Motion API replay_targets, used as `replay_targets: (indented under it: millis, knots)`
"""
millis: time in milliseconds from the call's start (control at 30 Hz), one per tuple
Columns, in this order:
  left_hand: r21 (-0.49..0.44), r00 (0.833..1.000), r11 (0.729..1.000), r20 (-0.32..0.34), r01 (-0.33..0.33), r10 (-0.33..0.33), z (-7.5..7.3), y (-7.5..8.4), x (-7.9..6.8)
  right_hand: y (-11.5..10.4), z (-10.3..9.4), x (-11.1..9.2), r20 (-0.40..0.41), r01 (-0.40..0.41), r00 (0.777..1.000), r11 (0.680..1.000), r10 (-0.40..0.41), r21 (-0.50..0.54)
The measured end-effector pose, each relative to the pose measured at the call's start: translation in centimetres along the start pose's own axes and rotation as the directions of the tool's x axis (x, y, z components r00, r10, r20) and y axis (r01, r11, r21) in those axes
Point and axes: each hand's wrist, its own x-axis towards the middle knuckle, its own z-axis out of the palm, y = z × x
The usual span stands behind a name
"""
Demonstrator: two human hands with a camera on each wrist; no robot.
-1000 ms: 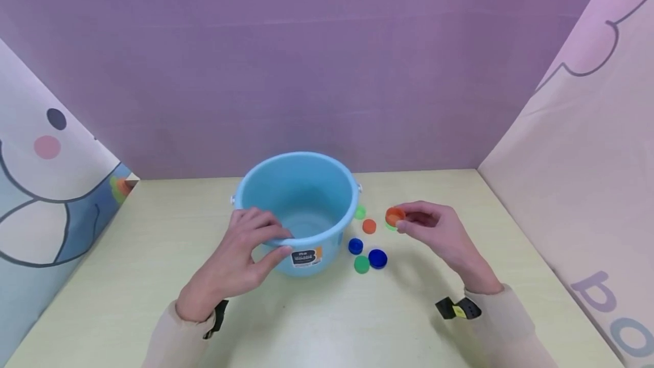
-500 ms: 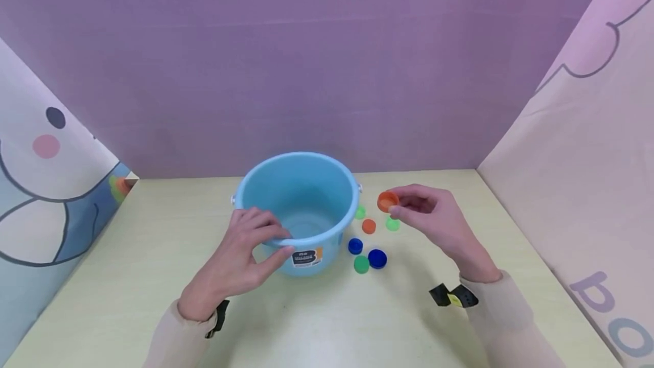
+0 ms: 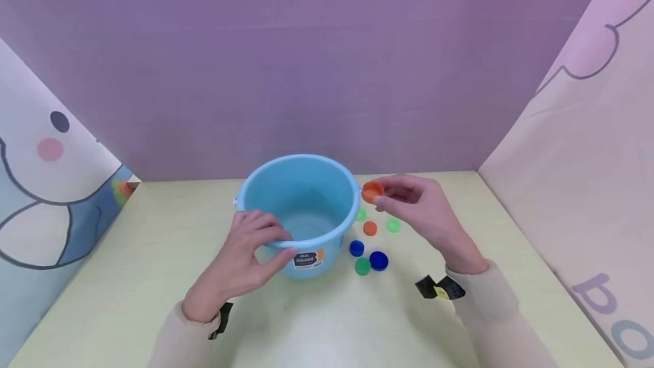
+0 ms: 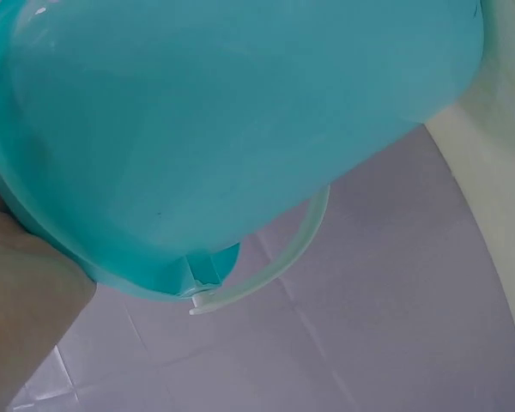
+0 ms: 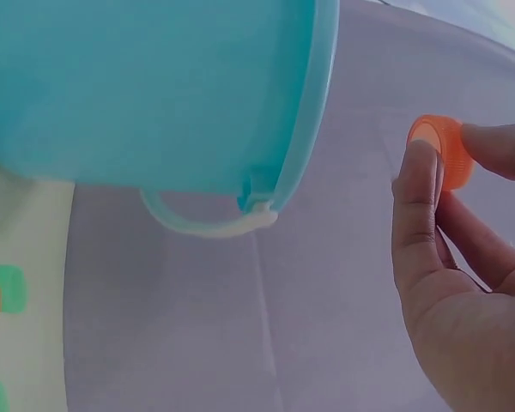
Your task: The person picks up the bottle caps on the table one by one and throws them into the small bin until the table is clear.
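A light blue bucket stands upright on the table, its mouth upward. My left hand grips its near-left rim, fingers over the inside and thumb against the outside by the label. Between the thumb and fingers of my right hand is an orange bottle cap, held in the air just beside the bucket's right rim. The right wrist view shows the pinched orange cap apart from the bucket wall. In the left wrist view, the bucket's outer side fills most of the frame.
Right of the bucket lie several loose caps: another orange cap, two light green caps, a darker green cap and two blue ones, the larger a dark blue cap. The bucket's handle hangs behind it. A purple backdrop rises behind the table.
My right hand has lifted the orange cap from over a light green cap and carried it up and left to the bucket's rim. The left hand keeps its grip on the bucket.
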Motion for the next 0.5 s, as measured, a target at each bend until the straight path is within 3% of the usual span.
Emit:
replay_targets:
  millis: [500]
  knots:
    - [0.015, 1.000, 1.000, -0.003, 0.008, -0.008, 0.1, 0.1, 0.1, -1.5, 1.3, 1.7, 0.017, -0.016, 1.000, 0.999, 0.016, 0.029]
